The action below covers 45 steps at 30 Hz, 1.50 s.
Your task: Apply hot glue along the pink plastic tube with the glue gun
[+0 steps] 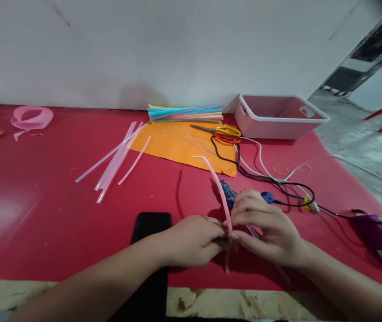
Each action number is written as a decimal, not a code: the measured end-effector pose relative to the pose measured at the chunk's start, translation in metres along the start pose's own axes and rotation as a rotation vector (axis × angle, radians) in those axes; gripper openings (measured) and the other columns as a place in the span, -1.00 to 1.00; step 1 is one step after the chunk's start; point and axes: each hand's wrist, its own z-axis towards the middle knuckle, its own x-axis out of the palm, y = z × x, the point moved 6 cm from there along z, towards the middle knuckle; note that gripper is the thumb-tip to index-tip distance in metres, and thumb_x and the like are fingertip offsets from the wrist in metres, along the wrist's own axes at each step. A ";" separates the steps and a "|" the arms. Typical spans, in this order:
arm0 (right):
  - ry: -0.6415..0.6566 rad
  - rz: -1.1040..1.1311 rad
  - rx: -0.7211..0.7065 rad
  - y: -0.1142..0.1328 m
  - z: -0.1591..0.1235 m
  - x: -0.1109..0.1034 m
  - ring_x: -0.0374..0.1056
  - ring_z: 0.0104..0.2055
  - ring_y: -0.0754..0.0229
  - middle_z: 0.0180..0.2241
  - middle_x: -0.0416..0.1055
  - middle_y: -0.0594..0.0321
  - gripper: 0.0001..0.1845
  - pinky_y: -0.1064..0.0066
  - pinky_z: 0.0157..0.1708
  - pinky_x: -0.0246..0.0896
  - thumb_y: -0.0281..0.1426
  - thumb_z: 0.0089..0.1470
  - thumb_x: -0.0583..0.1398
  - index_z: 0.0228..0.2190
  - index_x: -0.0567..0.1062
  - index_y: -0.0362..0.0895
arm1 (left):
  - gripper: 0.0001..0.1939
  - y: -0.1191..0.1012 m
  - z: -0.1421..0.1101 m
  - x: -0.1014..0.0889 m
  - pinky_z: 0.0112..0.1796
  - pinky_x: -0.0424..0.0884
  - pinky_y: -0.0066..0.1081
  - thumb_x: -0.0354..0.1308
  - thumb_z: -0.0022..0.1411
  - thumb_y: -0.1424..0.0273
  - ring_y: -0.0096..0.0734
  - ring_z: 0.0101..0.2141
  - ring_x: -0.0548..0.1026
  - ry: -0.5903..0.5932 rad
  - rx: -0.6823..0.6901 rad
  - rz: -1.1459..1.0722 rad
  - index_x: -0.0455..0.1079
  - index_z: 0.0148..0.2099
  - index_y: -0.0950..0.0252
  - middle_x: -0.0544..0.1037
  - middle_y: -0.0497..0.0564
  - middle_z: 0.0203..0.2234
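Note:
In the head view, my left hand [197, 241] and my right hand [265, 226] meet over the red table. Their fingertips pinch a pink pipe cleaner [222, 194]. It rises in a curve with its tip bent to the left, and a short end hangs below the fingers. Part of a clear stick [282, 273] shows beneath my right hand. Behind that hand lies a speckled blue object [228, 193], partly covered. A blue end piece [267, 197] with a black cord sticks out beside my knuckles. Another pink pipe cleaner [134, 162] lies on the table to the left.
A black phone [147, 290] lies under my left forearm. Translucent sticks [117, 161] are at left. Farther back are an orange envelope [177, 141], scissors [224, 132], a pipe cleaner bundle [186, 114] and a pink bin [271, 127]. Cords run right toward a purple device [379, 239].

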 end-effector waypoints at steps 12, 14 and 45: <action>-0.199 0.263 0.288 -0.022 -0.004 -0.010 0.59 -0.32 0.15 -0.40 0.67 0.19 -0.92 0.31 -0.26 0.58 -0.38 0.25 0.39 -0.33 0.68 -0.04 | -0.66 0.012 -0.001 -0.007 -0.16 0.51 -0.32 0.49 0.16 0.32 -0.33 -0.25 0.58 -0.321 -0.201 -0.712 0.38 -0.16 0.25 0.60 -0.02 -0.30; -0.200 0.288 0.312 -0.023 -0.005 -0.009 0.61 -0.31 0.14 -0.39 0.68 0.18 -0.92 0.31 -0.23 0.60 -0.36 0.24 0.41 -0.34 0.70 -0.03 | -0.67 0.012 -0.001 -0.008 -0.15 0.52 -0.31 0.47 0.17 0.36 -0.33 -0.25 0.60 -0.339 -0.189 -0.722 0.34 -0.19 0.23 0.60 -0.03 -0.32; 0.005 -0.387 0.330 -0.068 -0.036 -0.044 0.57 0.07 -0.11 0.01 0.64 0.05 -0.72 0.00 0.09 0.50 -0.33 0.33 0.21 0.02 0.61 -0.02 | -0.93 0.012 -0.010 -0.035 -0.28 0.51 -0.46 0.32 0.27 0.42 -0.40 -0.27 0.62 -0.554 -0.135 -0.453 0.61 -0.23 0.31 0.68 0.08 -0.26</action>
